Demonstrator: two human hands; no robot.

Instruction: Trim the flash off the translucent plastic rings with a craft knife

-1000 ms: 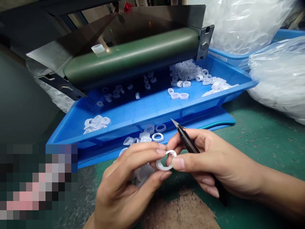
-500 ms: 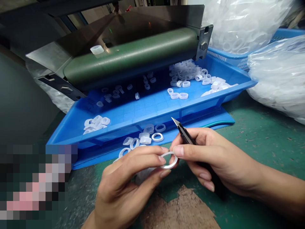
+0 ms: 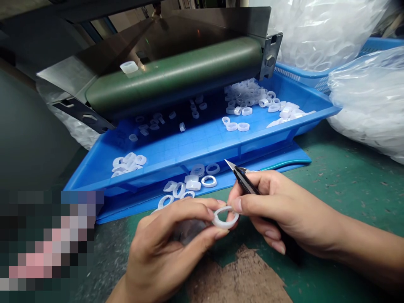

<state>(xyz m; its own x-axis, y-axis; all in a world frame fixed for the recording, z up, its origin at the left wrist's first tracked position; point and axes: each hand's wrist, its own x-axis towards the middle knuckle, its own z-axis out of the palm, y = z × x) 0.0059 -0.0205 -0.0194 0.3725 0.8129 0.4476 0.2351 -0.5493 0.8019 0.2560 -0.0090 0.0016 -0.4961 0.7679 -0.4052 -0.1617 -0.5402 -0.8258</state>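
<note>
Rings (image 3: 243,126) across blue tray (image 3: 205,153), green roller (image 3: 173,71) behind, clear plastic bags (image 3: 369,105) right

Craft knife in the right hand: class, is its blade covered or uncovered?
Uncovered: the craft knife in the right hand shows its bare pointed blade, with no cap over it.

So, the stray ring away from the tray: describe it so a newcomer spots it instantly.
Find the green roller lying across the back of the blue tray. Just behind its left part, on the sloping steel plate, sits a translucent white ring. It is the only ring on that plate; the other loose rings lie lower down, in the tray.
</note>
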